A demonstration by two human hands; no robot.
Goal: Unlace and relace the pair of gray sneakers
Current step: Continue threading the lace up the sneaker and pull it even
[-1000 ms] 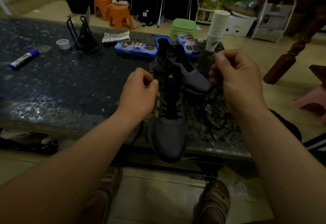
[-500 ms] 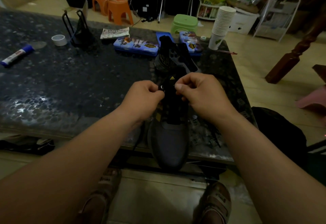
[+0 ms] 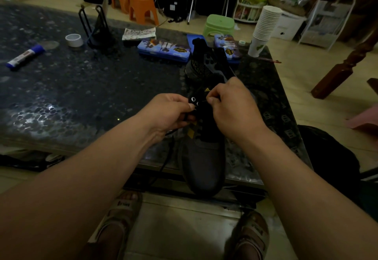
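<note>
A gray sneaker (image 3: 204, 163) lies on the dark table (image 3: 92, 88), its toe hanging over the near edge. My left hand (image 3: 171, 112) pinches the left eyelet flap near the top, where two metal eyelets (image 3: 195, 101) show. My right hand (image 3: 233, 104) pinches the black lace end right beside those eyelets. A loose black lace (image 3: 165, 163) hangs off the table's edge by my left wrist. The second gray sneaker (image 3: 206, 65) lies just behind the first, partly hidden by my right hand.
Blue pencil cases (image 3: 163, 49) lie behind the shoes. A stack of paper cups (image 3: 263, 28) stands at the back right corner. A tape roll (image 3: 74, 40), a black wire stand (image 3: 96, 28) and a glue stick (image 3: 25, 55) sit at the left. My sandalled feet (image 3: 120, 218) are below.
My right hand came down from a raised pull at the right to the top eyelets. Both hands now meet over the sneaker's tongue.
</note>
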